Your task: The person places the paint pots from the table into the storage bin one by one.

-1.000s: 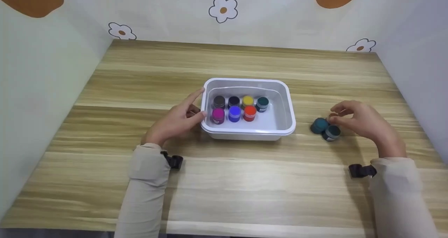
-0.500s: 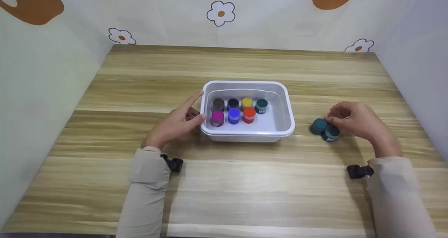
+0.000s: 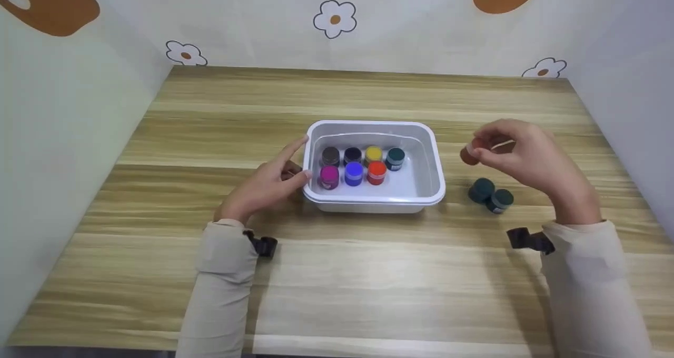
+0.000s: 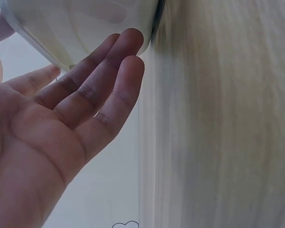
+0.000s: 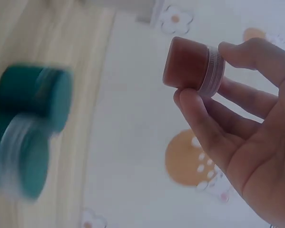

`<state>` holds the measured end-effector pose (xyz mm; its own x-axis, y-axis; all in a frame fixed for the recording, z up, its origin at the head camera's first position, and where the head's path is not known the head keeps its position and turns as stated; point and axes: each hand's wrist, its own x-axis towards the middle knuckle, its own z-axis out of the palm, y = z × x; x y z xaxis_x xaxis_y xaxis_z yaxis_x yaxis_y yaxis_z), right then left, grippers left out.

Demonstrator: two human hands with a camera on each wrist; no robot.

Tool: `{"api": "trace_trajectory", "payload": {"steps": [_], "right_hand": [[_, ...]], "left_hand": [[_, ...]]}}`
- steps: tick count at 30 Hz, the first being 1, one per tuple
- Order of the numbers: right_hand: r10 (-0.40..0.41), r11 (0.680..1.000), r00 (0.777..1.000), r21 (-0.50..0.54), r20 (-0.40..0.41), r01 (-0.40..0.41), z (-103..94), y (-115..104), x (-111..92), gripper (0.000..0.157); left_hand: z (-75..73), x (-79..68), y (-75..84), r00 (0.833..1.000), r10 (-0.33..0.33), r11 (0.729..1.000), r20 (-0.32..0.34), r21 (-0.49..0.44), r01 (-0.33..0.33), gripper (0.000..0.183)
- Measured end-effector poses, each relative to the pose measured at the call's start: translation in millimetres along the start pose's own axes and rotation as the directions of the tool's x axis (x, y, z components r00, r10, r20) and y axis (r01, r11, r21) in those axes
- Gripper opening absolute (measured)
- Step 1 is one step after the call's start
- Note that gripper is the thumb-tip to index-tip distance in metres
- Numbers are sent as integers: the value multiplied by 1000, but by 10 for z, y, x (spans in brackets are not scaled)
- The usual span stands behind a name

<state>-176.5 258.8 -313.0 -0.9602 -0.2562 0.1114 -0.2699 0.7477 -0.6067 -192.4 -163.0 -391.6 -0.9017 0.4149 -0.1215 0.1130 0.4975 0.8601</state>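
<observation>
In the head view my right hand [image 3: 526, 155] pinches a small reddish-brown paint pot [image 5: 187, 64] between thumb and fingers, raised above the table and tilted. Below it on the wood stand two dark teal paint pots [image 3: 481, 190], side by side. My left hand [image 3: 268, 181] is at the left side of a white plastic tub [image 3: 379, 200], index fingertip and thumb at its rim, the other fingers stretched along its outer wall in the left wrist view. Inside the tub are several paint pots in two rows, among them a yellow pot [image 3: 373, 154], a red pot [image 3: 376, 172] and a magenta pot [image 3: 329, 176].
The tub stands mid-table on a wood-grain tabletop [image 3: 337, 295]. Pale walls with printed flowers [image 3: 335, 19] enclose the back and both sides. Each sleeve carries a black wrist mount, such as the right mount [image 3: 529, 240].
My right hand has lifted the reddish-brown paint pot from beside the two teal pots and moved it up and left toward the tub. My left hand has stayed at the rim.
</observation>
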Motion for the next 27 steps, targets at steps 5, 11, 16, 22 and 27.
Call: {"api": "trace_trajectory", "payload": {"steps": [5,11,16,22,27], "right_hand": [[-78,997,995,28,54,77,179,-274,169,19],[-107,994,976,24,191,104,473,-401,389,18],[-129,988,957,-52,260,147,707,-428,510,15],[-98,977,950,-155,296,149,872,-471,560,13],[-85,961,944,-224,320,162,943,-503,579,15]], "left_hand": [[-4,-10,3,1000,-12,1000,-2,6,12,73],[-4,-16,6,1000,-15,1000,-6,15,15,73],[2,-21,7,1000,-17,999,-8,30,18,73],[4,-26,28,1000,-19,1000,-6,19,19,73],[4,-20,37,1000,-1,1000,-15,12,1,73]]}}
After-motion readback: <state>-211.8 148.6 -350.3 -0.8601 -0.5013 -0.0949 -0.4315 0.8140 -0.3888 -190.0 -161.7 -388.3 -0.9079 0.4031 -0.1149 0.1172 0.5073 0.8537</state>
